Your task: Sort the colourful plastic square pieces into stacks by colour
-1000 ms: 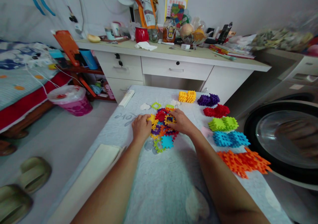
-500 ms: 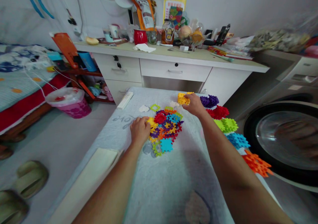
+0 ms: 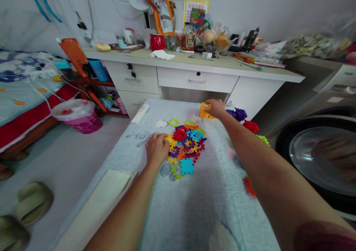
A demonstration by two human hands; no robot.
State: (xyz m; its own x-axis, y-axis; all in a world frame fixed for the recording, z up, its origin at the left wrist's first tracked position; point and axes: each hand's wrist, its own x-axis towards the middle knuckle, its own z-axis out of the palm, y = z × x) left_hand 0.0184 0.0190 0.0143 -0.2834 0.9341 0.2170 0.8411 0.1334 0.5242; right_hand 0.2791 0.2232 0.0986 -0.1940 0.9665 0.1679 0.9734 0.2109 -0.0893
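A mixed pile of notched plastic building pieces [image 3: 189,143] in several colours lies on the cloth-covered table [image 3: 178,210]. At the pile's left edge, my left hand [image 3: 157,149] has its fingers curled against a yellow piece [image 3: 170,140]. Farther back, my right hand [image 3: 217,108] closes around the right side of a stack of yellow pieces [image 3: 205,111]; some of its fingertips are hidden. Along the table's right side are purple pieces [image 3: 237,114], red pieces [image 3: 251,126], green pieces [image 3: 263,139] and orange pieces [image 3: 249,186], partly covered by my right forearm.
A white desk [image 3: 198,82] with jars and packets stands behind the table. The washing machine's round door [image 3: 319,158] is at the right. On the table's left lie a white box [image 3: 140,114] and a long pale object [image 3: 97,206]. A pink bin [image 3: 80,119] stands on the floor.
My right hand has shifted slightly to the right at the yellow stack. My right forearm has swung outward and now hides the blue group. My left hand is almost still.
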